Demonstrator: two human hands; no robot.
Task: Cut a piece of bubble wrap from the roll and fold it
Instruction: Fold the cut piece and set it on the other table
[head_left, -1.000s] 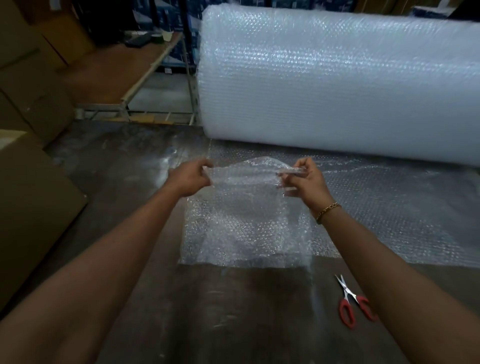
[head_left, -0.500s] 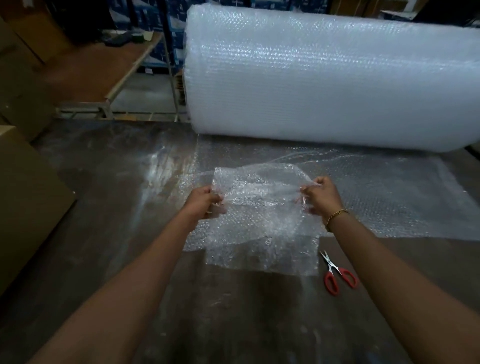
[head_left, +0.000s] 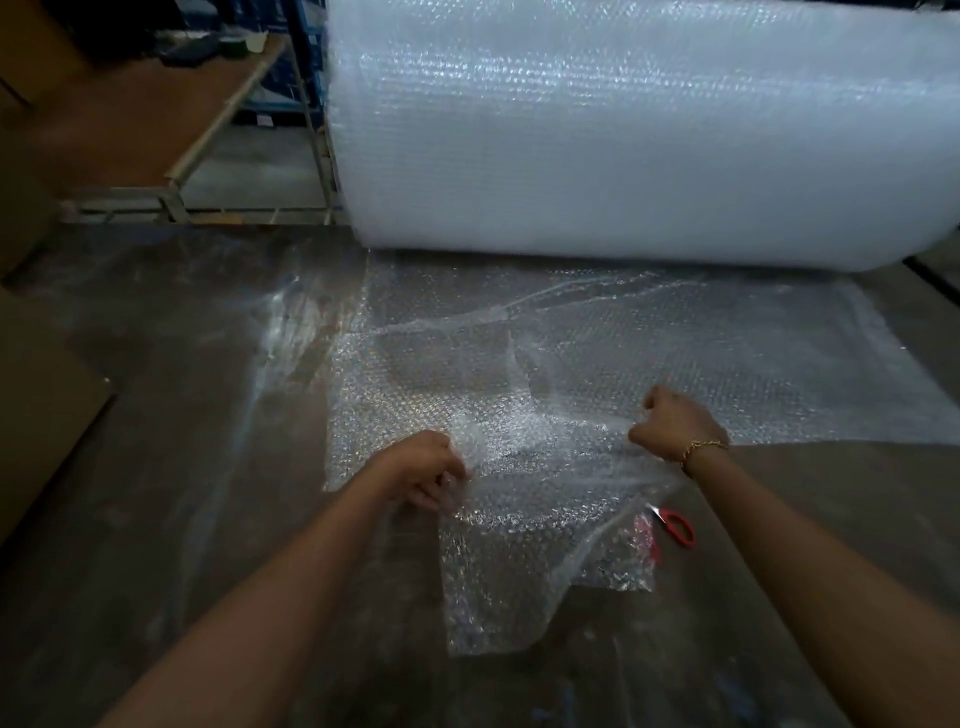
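Mid-table (head_left: 156, 415), at 6 o'clock from the roll (head_left: 623, 130), both hands have hold of the cut piece (head_left: 530, 545). The left hand (head_left: 426, 470) curls its fingers round the 9 o'clock edge and the right hand (head_left: 675, 423) pinches the 3 o'clock edge. The piece covers most of the scissors (head_left: 678, 527), with just one red handle poking out. Half a second back the scissors were in plain view; since then the piece has come nearer the person.
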